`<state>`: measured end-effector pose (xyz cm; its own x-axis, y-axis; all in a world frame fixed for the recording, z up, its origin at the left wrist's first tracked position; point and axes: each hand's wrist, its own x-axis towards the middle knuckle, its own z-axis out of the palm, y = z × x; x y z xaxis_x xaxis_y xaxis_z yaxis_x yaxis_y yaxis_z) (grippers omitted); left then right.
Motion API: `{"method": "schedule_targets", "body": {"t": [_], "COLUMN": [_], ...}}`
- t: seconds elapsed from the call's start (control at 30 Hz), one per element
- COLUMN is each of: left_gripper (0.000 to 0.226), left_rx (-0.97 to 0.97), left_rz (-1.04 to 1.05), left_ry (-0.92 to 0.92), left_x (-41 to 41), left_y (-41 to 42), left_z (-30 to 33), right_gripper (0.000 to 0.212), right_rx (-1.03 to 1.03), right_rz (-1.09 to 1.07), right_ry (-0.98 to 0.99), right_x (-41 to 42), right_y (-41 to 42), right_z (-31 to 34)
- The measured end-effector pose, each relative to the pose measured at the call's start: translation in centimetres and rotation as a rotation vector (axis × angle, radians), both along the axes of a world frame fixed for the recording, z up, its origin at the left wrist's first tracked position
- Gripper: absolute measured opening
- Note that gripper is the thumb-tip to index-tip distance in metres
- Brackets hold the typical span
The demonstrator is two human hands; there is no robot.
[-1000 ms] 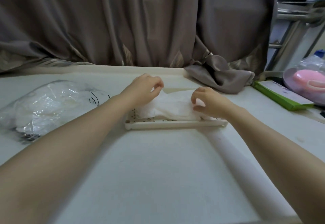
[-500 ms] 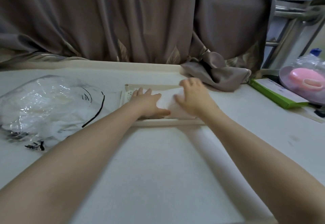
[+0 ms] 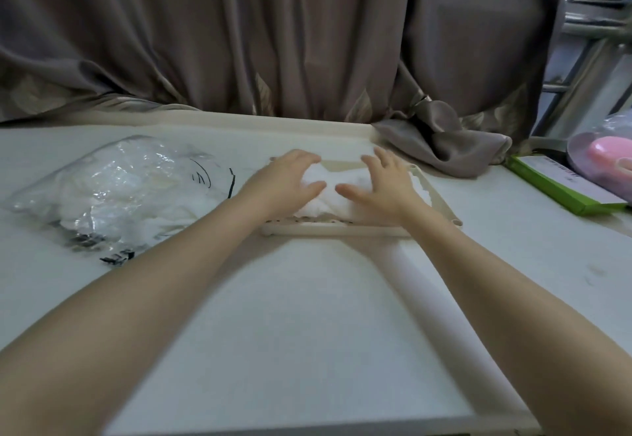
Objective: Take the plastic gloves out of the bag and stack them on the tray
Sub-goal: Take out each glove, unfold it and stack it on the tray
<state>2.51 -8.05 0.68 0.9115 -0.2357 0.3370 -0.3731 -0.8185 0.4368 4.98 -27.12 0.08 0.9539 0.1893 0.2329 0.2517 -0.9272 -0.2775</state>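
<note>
Both hands at frame centre, flat on a white pile of plastic gloves [image 3: 330,193] that lies on a cream perforated tray [image 3: 441,208]. Left hand [image 3: 285,182] covers the left part of the pile, fingers straight and slightly spread, palm down, pressing; thumb points right toward the other hand. Right hand [image 3: 384,184] covers the right part, fingers stretched out and fanned wide, palm down, pressing; thumb points left. The two thumbs are near each other but apart, a strip of glove showing between them. Neither hand curls round or pinches anything. Glove edges spill a little past the right hand toward the tray's right rim. Tray sits on a pale table [image 3: 307,316], its near rim visible under the wrists.

Left of frame, well apart from the tray: clear plastic bag [image 3: 113,193] lying crumpled on the table, more white gloves inside, black print on it. Back of frame: grey-brown curtain [image 3: 273,42], its bunched end [image 3: 444,141] resting on the table just beyond the tray's far right corner. Right edge: green flat box [image 3: 561,181], beside it a pink object [image 3: 612,157] under clear wrap, too cut off to name.
</note>
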Motion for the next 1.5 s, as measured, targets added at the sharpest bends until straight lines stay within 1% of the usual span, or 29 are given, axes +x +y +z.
{"method": "schedule_targets", "body": {"t": [0.03, 0.1, 0.13, 0.17, 0.2, 0.27, 0.3, 0.37, 0.4, 0.43, 0.47, 0.5, 0.57, 0.6, 0.7, 0.77, 0.87, 0.93, 1.0, 1.07, 1.1, 1.13, 1.2, 1.23, 1.3, 1.37, 1.43, 1.5], "left_gripper": [0.039, 0.024, 0.021, 0.019, 0.017, 0.02, 0.023, 0.031, 0.034, 0.036, 0.038, 0.04, 0.045, 0.048, 0.05, 0.045, 0.04, 0.042, 0.048, 0.055, 0.056, 0.056, 0.054, 0.052, 0.04, 0.019, 0.019, 0.019], "left_rx": [-0.012, -0.007, 0.038, 0.1, 0.167, 0.275, 0.31, 0.34, 0.335, 0.315, 0.255, 0.174, 0.052, 0.031, -0.04, -0.032, 0.069, 0.108, 0.1, 0.084, 0.08, 0.082, 0.074, 0.056, 0.029, 0.018, -0.059, -0.169], "left_rz": [-0.002, 0.015, 0.061, 0.134, 0.224, 0.422, 0.512, 0.629, 0.644, 0.627, 0.585, 0.532, 0.432, 0.401, 0.385, 0.361, 0.29, 0.293, 0.295, 0.285, 0.274, 0.267, 0.257, 0.268, 0.295, 0.319, 0.341, 0.356], "left_ry": [-0.123, -0.309, -0.373, -0.396, -0.378, -0.207, -0.108, 0.055, 0.108, 0.132, 0.135, 0.136, 0.154, 0.155, 0.119, 0.105, 0.183, 0.222, 0.231, 0.233, 0.235, 0.237, 0.231, 0.224, 0.191, 0.151, 0.129, 0.088], "left_x": [-0.7, -2.1, -2.6, -3.0, -3.4, -4.1, -4.3, -4.6, -4.6, -4.4, -4.2, -3.9, -3.9, -3.9, -4.2, -4.4, -4.4, -4.5, -4.6, -4.7, -4.7, -4.8, -4.9, -4.9, -4.8, -4.7, -4.5, -4.4], "left_y": [1.0, 3.8, 5.3, 6.8, 7.9, 10.3, 11.2, 13.3, 14.1, 14.6, 14.8, 14.5, 14.5, 14.5, 14.7, 14.4, 13.6, 13.4, 13.5, 13.8, 13.9, 13.9, 13.9, 13.9, 13.8, 13.8, 14.0, 14.2], "left_z": [0.5, 0.9, 0.9, 0.8, 0.6, -0.3, -0.8, -1.5, -1.8, -2.0, -2.2, -2.3, -2.3, -2.3, -2.0, -1.8, -2.3, -2.6, -2.6, -2.3, -2.2, -2.1, -2.1, -2.1, -2.1, -2.2, -2.4, -2.7], "right_gripper": [0.067, 0.033, 0.021, 0.016, 0.017, 0.024, 0.028, 0.031, 0.028, 0.022, 0.018, 0.021, 0.036, 0.037, 0.023, 0.017, 0.013, 0.011, 0.013, 0.026, 0.026, 0.02, 0.007, 0.007, 0.016, 0.023, 0.022, 0.017], "right_rx": [0.07, 0.135, 0.156, 0.178, 0.193, 0.187, 0.156, 0.025, -0.035, -0.049, -0.022, 0.019, 0.079, 0.095, 0.176, 0.24, 0.307, 0.372, 0.443, 0.409, 0.375, 0.373, 0.466, 0.531, 0.704, 0.897, 1.148, 1.436], "right_rz": [0.12, 0.337, 0.415, 0.476, 0.524, 0.585, 0.583, 0.521, 0.471, 0.426, 0.385, 0.351, 0.282, 0.257, 0.218, 0.223, 0.218, 0.226, 0.267, 0.29, 0.291, 0.288, 0.267, 0.252, 0.224, 0.205, 0.18, 0.141], "right_ry": [-0.074, -0.203, -0.251, -0.278, -0.289, -0.288, -0.266, -0.135, -0.044, 0.041, 0.107, 0.136, 0.148, 0.14, 0.148, 0.142, 0.12, 0.106, 0.139, 0.215, 0.226, 0.214, 0.17, 0.156, 0.155, 0.176, 0.266, 0.426], "right_x": [-0.8, -2.7, -3.6, -4.3, -5.0, -5.8, -5.9, -5.9, -5.7, -5.6, -5.5, -5.2, -4.5, -4.2, -3.6, -3.5, -3.6, -3.7, -3.9, -3.9, -3.8, -3.7, -3.7, -3.6, -3.6, -3.7, -3.5, -3.4], "right_y": [1.2, 4.5, 6.3, 8.1, 9.7, 12.8, 14.0, 16.4, 17.4, 18.2, 18.9, 19.2, 20.1, 20.4, 20.7, 20.5, 20.1, 20.0, 20.0, 20.3, 20.4, 20.6, 20.6, 20.4, 19.9, 19.4, 18.8, 18.2], "right_z": [0.6, 1.8, 2.1, 2.2, 2.2, 1.4, 0.8, -0.4, -0.9, -1.3, -1.6, -1.7, -2.3, -2.6, -3.2, -3.2, -3.0, -2.9, -3.0, -3.4, -3.7, -3.9, -3.7, -3.6, -3.2, -2.6, -1.8, -1.1]}}
